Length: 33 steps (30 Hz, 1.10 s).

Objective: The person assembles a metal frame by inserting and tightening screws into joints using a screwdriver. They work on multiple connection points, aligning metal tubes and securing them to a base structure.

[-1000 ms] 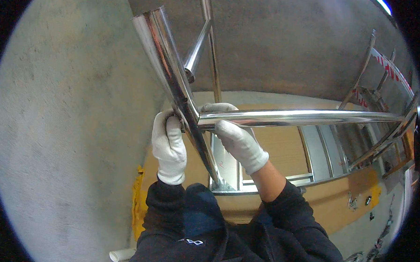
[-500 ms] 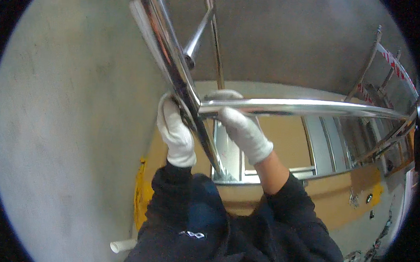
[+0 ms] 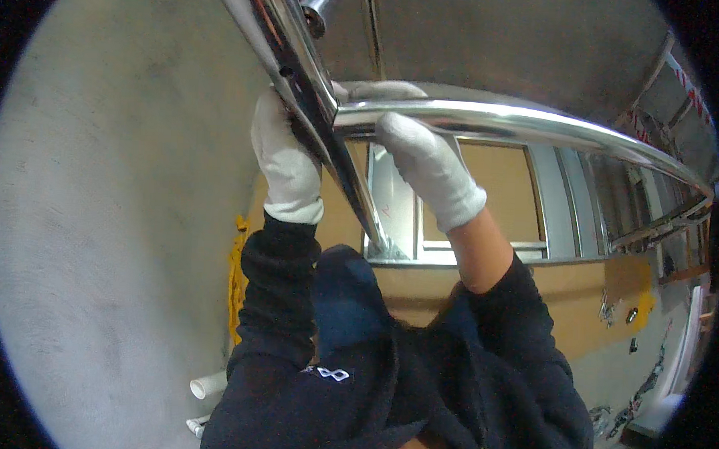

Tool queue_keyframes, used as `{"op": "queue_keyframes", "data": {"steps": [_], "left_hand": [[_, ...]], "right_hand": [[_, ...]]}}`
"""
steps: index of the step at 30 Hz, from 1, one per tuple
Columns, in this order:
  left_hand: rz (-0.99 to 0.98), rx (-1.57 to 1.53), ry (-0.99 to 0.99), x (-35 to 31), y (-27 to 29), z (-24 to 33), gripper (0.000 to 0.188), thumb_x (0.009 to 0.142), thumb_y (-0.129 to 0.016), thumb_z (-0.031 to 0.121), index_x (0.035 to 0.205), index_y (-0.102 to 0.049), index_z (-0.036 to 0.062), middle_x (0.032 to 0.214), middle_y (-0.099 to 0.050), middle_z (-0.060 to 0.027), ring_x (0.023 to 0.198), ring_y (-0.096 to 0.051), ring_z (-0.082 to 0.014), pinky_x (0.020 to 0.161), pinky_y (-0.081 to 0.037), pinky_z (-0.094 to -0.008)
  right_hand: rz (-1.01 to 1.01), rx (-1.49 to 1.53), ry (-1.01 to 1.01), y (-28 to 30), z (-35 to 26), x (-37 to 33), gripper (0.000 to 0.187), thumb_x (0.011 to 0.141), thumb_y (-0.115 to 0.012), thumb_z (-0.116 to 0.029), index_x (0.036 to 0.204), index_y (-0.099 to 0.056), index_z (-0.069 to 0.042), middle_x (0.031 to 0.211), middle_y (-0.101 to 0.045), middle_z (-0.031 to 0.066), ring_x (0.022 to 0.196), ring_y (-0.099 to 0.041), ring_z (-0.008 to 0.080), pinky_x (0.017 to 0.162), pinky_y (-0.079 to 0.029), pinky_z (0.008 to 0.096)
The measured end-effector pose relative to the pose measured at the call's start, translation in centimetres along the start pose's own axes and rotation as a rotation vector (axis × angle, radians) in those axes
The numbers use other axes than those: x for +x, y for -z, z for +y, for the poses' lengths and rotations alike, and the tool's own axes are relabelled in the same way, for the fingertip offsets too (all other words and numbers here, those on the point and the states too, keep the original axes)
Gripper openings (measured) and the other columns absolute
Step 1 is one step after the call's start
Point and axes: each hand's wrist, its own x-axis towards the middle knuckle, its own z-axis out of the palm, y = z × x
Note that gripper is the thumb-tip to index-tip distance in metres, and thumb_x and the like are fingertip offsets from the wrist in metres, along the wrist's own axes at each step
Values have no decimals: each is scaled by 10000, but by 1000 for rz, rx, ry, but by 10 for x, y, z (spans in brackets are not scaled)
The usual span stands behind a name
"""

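A shiny metal post slants from the upper left down to a foot near the middle. My left hand, in a white knitted glove, is closed round this post from its left side; some fingers are hidden behind it. Joined to the post is a curved horizontal metal rail that runs off to the right. My right hand, also in a white glove, grips the rail close to the joint, thumb in front and fingers over the far side.
A plain grey wall stands close on my left. White pipes lie at the lower left. Tan board and silver metal framing are below the rail. Small metal parts lie to the right, and red-and-white tape hangs farther off.
The whole scene, hands, rail and floor pieces alike, sits higher in the picture now. Both hands keep their hold on the same parts of the metal railing.
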Motion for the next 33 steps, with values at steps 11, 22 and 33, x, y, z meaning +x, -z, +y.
{"op": "queue_keyframes", "data": {"steps": [11,22,33], "left_hand": [[-29,-95,110,8,3,1,449,949,-343,390,1016,-536,-10,895,-615,-131,839,-599,-197,766,-479,-312],[43,-18,12,3,1,9,349,961,-363,316,1060,-512,17,934,-591,-97,855,-583,-185,761,-476,-294],[127,1,42,-1,2,12,317,972,-405,333,996,-523,41,868,-576,-64,805,-568,-142,706,-466,-262]], "right_hand": [[104,25,25,-4,-7,3,406,810,-651,-161,1159,-520,0,1092,-596,87,1038,-553,166,943,-396,301],[228,10,115,-13,-20,25,333,820,-584,-158,1104,-548,13,1005,-620,81,936,-588,151,840,-458,293],[207,0,62,-18,-18,6,362,793,-626,-137,1119,-536,-9,1034,-600,74,969,-565,141,879,-423,274]]}}
